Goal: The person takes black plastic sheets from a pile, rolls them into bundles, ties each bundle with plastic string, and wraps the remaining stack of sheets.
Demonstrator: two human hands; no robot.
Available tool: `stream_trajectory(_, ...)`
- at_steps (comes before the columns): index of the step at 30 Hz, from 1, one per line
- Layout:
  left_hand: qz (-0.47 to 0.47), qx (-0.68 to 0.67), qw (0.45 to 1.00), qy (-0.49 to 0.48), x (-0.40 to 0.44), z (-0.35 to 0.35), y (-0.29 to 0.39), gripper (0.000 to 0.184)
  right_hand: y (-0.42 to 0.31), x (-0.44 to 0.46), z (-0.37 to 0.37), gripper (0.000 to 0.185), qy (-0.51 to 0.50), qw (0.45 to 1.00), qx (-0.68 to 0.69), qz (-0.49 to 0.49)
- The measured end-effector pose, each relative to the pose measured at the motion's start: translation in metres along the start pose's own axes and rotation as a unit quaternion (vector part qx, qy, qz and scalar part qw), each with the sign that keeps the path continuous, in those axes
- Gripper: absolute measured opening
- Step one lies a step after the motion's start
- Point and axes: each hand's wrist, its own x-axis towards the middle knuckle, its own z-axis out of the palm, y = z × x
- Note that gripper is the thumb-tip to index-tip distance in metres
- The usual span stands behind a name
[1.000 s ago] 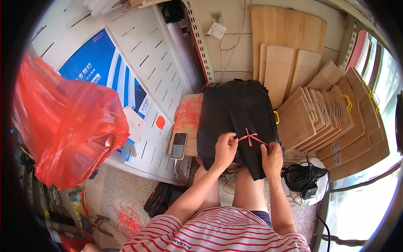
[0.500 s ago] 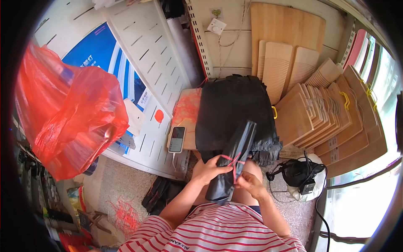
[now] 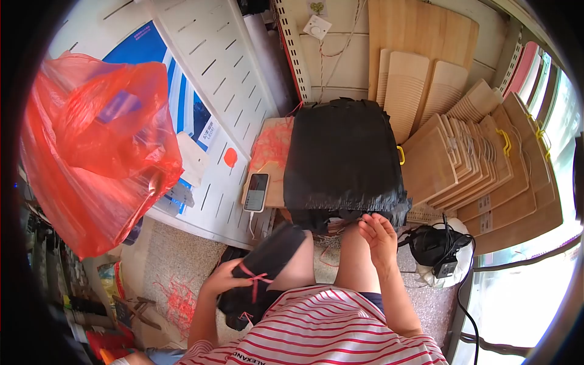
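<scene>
My left hand (image 3: 226,278) is closed around a rolled bundle of black plastic bags (image 3: 277,248), tied round the middle with pink string (image 3: 256,277). The bundle is tilted over my left thigh. My right hand (image 3: 378,238) is raised over my right knee, its fingers loosely bent and apart, with nothing visible in them. Its fingertips come up to the front edge of a large flat stack of black plastic bags (image 3: 344,155); whether they touch it I cannot tell. More black bundles (image 3: 234,307) lie on the floor beside my left leg, partly hidden by my arm.
A phone (image 3: 256,191) on a cable lies left of the stack, near pink string strands (image 3: 272,146). A red plastic bag (image 3: 103,152) hangs at the left. Wooden boards (image 3: 468,158) lean at the right, above a black device with cables (image 3: 433,248). Pink string scraps (image 3: 177,307) litter the floor.
The tied bundle has moved left and down from over my lap in my left hand. My right hand has let go of its string and moved up to the stack's front edge.
</scene>
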Motion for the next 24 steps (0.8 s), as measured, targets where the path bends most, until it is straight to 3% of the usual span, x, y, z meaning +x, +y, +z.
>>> stream_trajectory(2,-0.024,0.004,1.000,0.004,-0.023,-0.026,-0.039,0.062,-0.003,-0.001,-0.016,0.016,0.037,0.998,-0.037,0.040)
stream_trajectory(8,-0.207,-0.142,0.962,0.108,-0.053,-0.065,-0.152,0.057,-0.004,0.008,-0.041,0.016,0.078,0.997,-0.007,-0.004)
stream_trajectory(13,-0.240,-0.145,0.953,0.117,-0.043,-0.076,-0.193,0.053,-0.008,0.001,-0.033,0.019,0.072,0.996,-0.055,-0.004)
stream_trajectory(15,-0.232,-0.088,0.962,0.110,-0.039,-0.083,-0.214,0.054,-0.007,0.002,-0.044,0.020,0.069,0.995,-0.071,-0.001)
stream_trajectory(17,-0.213,0.098,0.964,0.124,-0.039,-0.085,-0.204,0.053,-0.006,0.005,-0.052,0.020,0.065,0.994,-0.088,-0.017)
stream_trajectory(18,-0.208,0.028,0.971,0.118,-0.038,-0.092,-0.224,0.051,-0.008,0.006,-0.051,0.021,0.065,0.993,-0.094,-0.007)
stream_trajectory(19,-0.216,0.025,0.964,0.153,-0.040,-0.088,-0.207,0.047,-0.012,0.002,-0.050,0.021,0.068,0.993,-0.101,0.004)
stream_trajectory(23,-0.225,0.008,0.957,0.181,-0.051,-0.106,-0.248,0.045,-0.009,-0.008,-0.053,0.023,0.065,0.988,-0.137,-0.013)
stream_trajectory(24,-0.244,0.143,0.939,0.194,-0.053,-0.109,-0.250,0.047,-0.007,-0.008,-0.058,0.022,0.063,0.988,-0.140,-0.007)
